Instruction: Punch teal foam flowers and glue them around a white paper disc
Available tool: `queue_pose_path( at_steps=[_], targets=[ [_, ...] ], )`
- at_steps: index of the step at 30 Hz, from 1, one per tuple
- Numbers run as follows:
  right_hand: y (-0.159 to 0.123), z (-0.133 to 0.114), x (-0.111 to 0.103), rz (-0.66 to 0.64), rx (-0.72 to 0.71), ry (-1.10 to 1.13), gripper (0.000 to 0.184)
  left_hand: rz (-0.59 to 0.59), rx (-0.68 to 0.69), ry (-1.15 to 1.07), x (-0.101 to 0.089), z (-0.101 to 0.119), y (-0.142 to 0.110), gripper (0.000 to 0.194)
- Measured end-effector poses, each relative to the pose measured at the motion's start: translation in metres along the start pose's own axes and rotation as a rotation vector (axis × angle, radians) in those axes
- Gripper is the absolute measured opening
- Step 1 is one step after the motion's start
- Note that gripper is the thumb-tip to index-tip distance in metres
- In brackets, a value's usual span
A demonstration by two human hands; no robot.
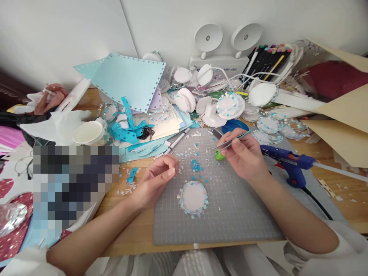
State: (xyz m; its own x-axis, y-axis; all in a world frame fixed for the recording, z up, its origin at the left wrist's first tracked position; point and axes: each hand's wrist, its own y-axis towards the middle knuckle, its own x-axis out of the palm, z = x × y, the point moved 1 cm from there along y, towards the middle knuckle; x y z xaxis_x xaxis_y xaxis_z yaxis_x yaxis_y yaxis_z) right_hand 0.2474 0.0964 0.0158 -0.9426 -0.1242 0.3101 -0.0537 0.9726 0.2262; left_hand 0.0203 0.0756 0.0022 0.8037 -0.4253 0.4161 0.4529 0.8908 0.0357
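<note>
Above the grey cutting mat (241,218), R hand (243,154) holds metal tweezers (231,140) mid-air, right of centre. Long axis runs roughly L–R w/ slight slope: tips point left & a bit down, butt end up to the right. R thumb & fingers pinch the tweezers; the two tips look slightly apart, can't tell if anything tiny sits btwn them.

L hand (156,177) is over the mat's left edge, fingers curled in, thumb up close to index; can't tell if they pinch a small bit.

Btwn & below both hands, a white disc (193,197) lies flat nr the mat's front edge. It's round, so no long axis; plain face up, rim ringed w/ pale-blue & white stars. Just behind it is a small heap of blue stars (196,165), loose ones scattered around. Bright green item (220,155) sits nr R hand, partly hidden.

Containers: white paper cup (88,133) at left, tilted, mouth facing up & toward the wearer; pale inside shows. Blue round dish (234,125) behind R hand, mostly covered, contents can't tell. Black markers (266,61) w/ coloured ends stand bunched & leaning nr the wall, holder hard to make out.

Blue glue gun (287,160) lies right of R hand, nozzle left, white stick out the back pointing right.
</note>
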Motion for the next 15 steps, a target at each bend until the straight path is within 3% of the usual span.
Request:
queue_pose_path(
  at_steps=[7,15],
  targets=[
    [-0.009,0.009,0.009,-0.212,0.043,-0.064,0.01,0.06,-0.004,0.266,0.0,-0.003,-0.003,0.014],
    [-0.013,0.014,0.01,-0.285,0.066,-0.049,0.01,0.038,-0.024,0.219,-0.001,-0.005,-0.004,0.012]
  ],
)
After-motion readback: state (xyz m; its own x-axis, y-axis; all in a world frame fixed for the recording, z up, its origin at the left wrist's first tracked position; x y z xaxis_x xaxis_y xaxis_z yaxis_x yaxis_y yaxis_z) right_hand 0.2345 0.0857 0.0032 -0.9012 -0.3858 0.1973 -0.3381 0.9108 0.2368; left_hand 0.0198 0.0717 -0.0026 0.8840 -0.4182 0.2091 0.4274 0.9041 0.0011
